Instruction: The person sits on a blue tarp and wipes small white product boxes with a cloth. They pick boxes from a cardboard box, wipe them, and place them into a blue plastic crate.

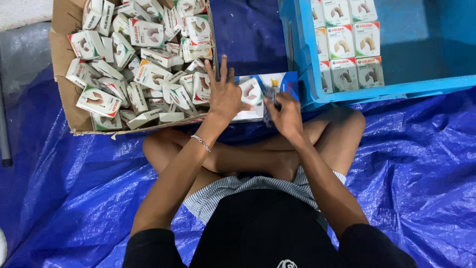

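My left hand [224,92] rests with its fingers spread on a small white box [251,91], holding it against a flat white-and-blue carton [280,82] that lies on the tarp in front of my crossed legs. My right hand [285,111] is closed around a small dark object [270,94] held at the right edge of that small box. What the dark object is I cannot make out.
A cardboard box [64,30] at the upper left is heaped with several small white boxes. A blue plastic crate [396,89] at the upper right holds similar boxes set in neat rows. Blue tarp [411,173] covers the floor.
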